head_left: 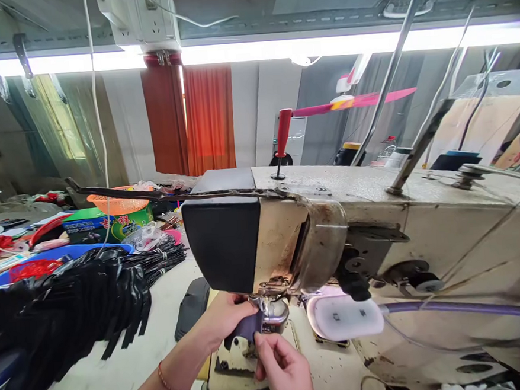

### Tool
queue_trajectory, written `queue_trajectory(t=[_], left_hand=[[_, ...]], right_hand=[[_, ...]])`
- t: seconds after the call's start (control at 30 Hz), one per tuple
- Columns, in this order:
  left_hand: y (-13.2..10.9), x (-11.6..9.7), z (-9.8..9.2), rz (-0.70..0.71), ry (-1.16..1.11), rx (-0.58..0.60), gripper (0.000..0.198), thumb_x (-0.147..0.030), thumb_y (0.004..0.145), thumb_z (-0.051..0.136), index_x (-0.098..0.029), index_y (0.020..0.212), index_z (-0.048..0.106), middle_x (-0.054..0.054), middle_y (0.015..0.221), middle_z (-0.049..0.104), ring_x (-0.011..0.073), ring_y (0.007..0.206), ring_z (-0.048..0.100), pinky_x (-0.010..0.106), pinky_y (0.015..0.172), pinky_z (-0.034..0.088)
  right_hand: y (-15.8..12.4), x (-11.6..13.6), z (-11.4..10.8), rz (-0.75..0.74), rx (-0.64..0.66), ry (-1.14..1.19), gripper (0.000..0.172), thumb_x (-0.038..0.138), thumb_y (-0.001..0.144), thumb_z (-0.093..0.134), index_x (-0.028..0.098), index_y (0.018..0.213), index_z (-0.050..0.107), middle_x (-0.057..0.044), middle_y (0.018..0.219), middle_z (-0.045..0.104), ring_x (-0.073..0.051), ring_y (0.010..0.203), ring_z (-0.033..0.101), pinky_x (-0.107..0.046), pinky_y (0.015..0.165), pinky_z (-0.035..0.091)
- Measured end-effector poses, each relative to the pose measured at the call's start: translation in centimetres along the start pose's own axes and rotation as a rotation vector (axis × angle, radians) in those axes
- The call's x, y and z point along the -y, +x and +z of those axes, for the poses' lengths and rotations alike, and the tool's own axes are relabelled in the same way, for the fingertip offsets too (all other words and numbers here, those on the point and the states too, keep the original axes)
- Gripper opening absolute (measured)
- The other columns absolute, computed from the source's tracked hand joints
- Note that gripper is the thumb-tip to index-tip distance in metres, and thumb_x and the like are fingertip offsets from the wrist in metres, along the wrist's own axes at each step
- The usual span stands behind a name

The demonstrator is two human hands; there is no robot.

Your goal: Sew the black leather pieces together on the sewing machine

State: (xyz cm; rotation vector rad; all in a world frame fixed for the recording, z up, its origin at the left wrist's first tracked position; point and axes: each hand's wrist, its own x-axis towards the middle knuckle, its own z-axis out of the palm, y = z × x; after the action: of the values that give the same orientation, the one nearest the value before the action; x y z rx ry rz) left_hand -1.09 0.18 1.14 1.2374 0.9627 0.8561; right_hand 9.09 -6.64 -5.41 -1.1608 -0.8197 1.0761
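A sewing machine (373,223) with a worn cream body spans the middle and right. Under its head, a small dark piece of fabric (248,331) lies by the metal presser and needle parts (275,314). My left hand (227,323), with a red cord on the wrist, grips the far left side of the piece, its thumb on top near the needle area. My right hand (283,362) pinches the near edge between thumb and fingers. Some of the left fingers are hidden behind the piece and the machine head. Beneath both hands sits the metal bed plate (236,363).
A large bundle of black strips (84,296) covers the table's left side, partly over a blue tray (81,250). Behind stand a green box (110,224) and an orange basket (120,197). A white lamp (346,316) hangs right of my hands. A red-handled screwdriver (284,135) stands atop the machine.
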Motion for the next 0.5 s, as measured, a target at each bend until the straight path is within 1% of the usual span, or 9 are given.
queue_trajectory(t=[0.1,0.17,0.27,0.43,0.5], left_hand=[[0.26,0.02,-0.07,0.046,-0.044,0.002,0.035,-0.022,0.067,0.068,-0.015,0.101,0.072,0.005,0.103,0.074,0.0243,0.102,0.064,0.033,0.091,0.048],[0.36,-0.04,-0.17,0.05,-0.027,-0.008,0.036,-0.021,0.068,0.068,-0.014,0.103,0.072,0.006,0.106,0.073,0.0248,0.103,0.064,0.034,0.092,0.048],[0.35,-0.21,-0.29,0.023,0.011,-0.019,0.038,-0.022,0.068,0.068,-0.014,0.105,0.071,0.007,0.103,0.074,0.0256,0.101,0.065,0.036,0.091,0.049],[0.33,-0.38,-0.29,0.044,0.023,-0.005,0.028,-0.029,0.068,0.071,-0.015,0.092,0.075,0.006,0.096,0.076,0.0251,0.097,0.066,0.036,0.091,0.049],[0.45,-0.27,-0.31,0.055,0.031,0.003,0.027,-0.03,0.068,0.072,-0.014,0.09,0.075,0.007,0.097,0.076,0.0249,0.096,0.066,0.036,0.091,0.049]], right_hand=[[0.42,0.21,0.01,-0.016,-0.004,-0.033,0.052,0.066,0.065,0.068,0.016,0.055,0.059,0.005,0.041,0.046,-0.009,0.042,0.04,-0.02,0.047,0.03],[0.6,0.28,0.03,-0.025,-0.002,-0.046,0.052,0.066,0.067,0.067,0.016,0.057,0.06,0.006,0.041,0.046,-0.009,0.043,0.04,-0.02,0.047,0.029],[0.68,0.26,0.09,-0.035,-0.006,-0.044,0.051,0.065,0.067,0.067,0.017,0.056,0.058,0.006,0.042,0.045,-0.009,0.042,0.04,-0.021,0.047,0.029],[0.59,0.15,0.33,-0.047,-0.012,-0.036,0.05,0.065,0.067,0.066,0.017,0.056,0.057,0.007,0.041,0.043,-0.009,0.042,0.038,-0.022,0.046,0.029],[0.55,0.14,0.44,-0.047,-0.014,-0.034,0.051,0.066,0.067,0.066,0.017,0.056,0.058,0.007,0.041,0.043,-0.009,0.042,0.038,-0.021,0.046,0.029]])
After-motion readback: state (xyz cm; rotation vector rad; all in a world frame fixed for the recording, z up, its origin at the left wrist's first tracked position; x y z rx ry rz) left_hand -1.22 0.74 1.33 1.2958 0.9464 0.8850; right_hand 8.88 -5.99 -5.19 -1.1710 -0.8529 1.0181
